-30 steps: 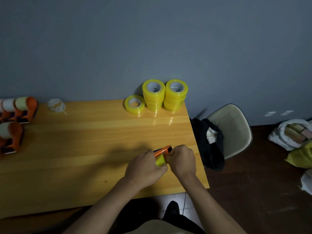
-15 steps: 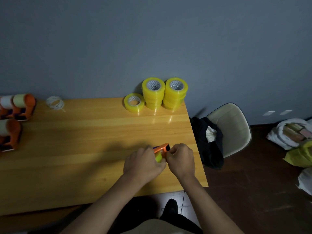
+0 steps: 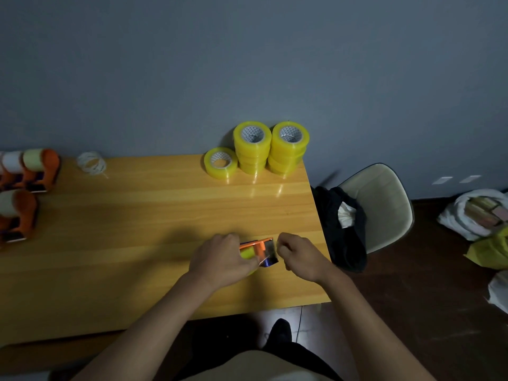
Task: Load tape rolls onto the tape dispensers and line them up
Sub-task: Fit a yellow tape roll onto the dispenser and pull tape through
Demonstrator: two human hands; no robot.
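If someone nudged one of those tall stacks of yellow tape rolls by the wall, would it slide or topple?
The right-hand stack would probably topple or shear: its rolls sit slightly offset. The table looks glossy, so a low push might slide it instead. A fallen roll landing on edge could roll off the nearby table edge.

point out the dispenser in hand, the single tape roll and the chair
dispenser [image 3: 259, 247]: head view, orange frame between the hands
single roll [image 3: 220, 167]: head view, yellow side wall
chair [image 3: 384, 199]: head view, cream seat shell
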